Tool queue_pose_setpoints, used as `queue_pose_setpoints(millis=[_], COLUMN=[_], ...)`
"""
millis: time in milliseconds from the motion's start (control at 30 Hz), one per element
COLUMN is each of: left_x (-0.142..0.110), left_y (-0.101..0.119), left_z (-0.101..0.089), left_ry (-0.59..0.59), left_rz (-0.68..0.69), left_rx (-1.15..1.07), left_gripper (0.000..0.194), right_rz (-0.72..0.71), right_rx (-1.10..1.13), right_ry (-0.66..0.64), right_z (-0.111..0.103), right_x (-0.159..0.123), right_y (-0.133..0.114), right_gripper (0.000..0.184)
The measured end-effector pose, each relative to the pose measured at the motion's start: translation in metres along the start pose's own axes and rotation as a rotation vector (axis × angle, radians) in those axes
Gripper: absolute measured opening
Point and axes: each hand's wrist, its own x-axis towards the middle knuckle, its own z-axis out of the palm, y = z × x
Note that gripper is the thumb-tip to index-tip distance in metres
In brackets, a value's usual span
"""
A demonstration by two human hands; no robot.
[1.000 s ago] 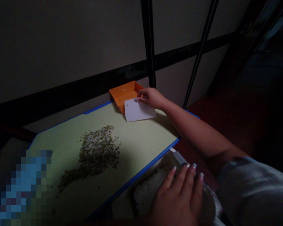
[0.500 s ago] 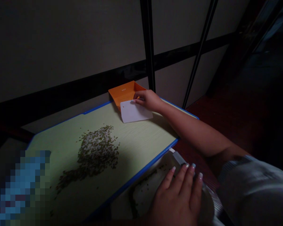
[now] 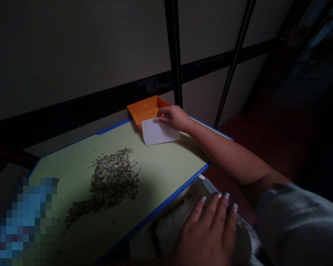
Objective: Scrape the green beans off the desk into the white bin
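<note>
At the far left, a blue, blurred thing [image 3: 24, 221] lies at the edge of the tabletop [image 3: 169, 162]; I can't tell what it is. Right of it, dark seed-like grains [image 3: 113, 181] lie in a loose patch, thinning to a trail toward my near left. Any stroke near them would best be low and slow, I judge, since such small bits would scatter easily.

Next comes the open orange box [image 3: 146, 104], close to the wall, with a small pale mark on the inside of its far panel. In front of it, near the tabletop's far edge, is the white card [image 3: 159, 135]. I have its upper edge pinched between the thumb and fingers of my right hand [image 3: 176, 117]. A light, even pinch should suit it, because a hard one could bow something this thin; its lower edge wants to be level so that both corners meet the surface together. The card's broad face is toward me, its long axis running left to right with the right end slightly farther off, a small dark spot near the upper left corner.

Farthest right and nearest me, my left hand [image 3: 208, 232] rests palm down, fingers extended and grasping nothing that I can see, over a pale surface [image 3: 176, 214] with dark specks.
</note>
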Motion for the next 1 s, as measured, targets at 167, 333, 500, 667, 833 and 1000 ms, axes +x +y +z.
queue_pose_setpoints(millis=[167, 333, 500, 667, 833, 1000], left_x=[-0.001, -0.001, -0.001, -0.001, 0.001, 0.001], left_y=[0.002, 0.001, 0.000, 0.001, 0.000, 0.000], left_z=[0.001, 0.000, -0.002, -0.001, -0.002, -0.003], left_ry=[0.011, -0.004, -0.043, -0.003, -0.009, -0.019], left_rz=[-0.011, -0.004, 0.013, -0.024, -0.009, -0.006], left_rx=[-0.010, -0.007, 0.008, -0.002, -0.008, -0.006], left_gripper=[0.035, 0.035, 0.037, 0.034, 0.035, 0.036], right_rz=[0.002, -0.013, -0.026, -0.066, -0.090, -0.119], right_rx=[0.006, 0.030, 0.105, 0.180, 0.231, 0.309], right_ry=[0.003, -0.017, -0.053, -0.129, -0.156, -0.173], right_z=[-0.001, 0.003, 0.010, 0.015, 0.019, 0.024], right_x=[0.000, 0.000, -0.002, -0.004, -0.006, -0.007], right_y=[0.000, 0.000, -0.003, -0.008, -0.011, -0.014], right_gripper=[0.019, 0.020, 0.022, 0.021, 0.020, 0.019])
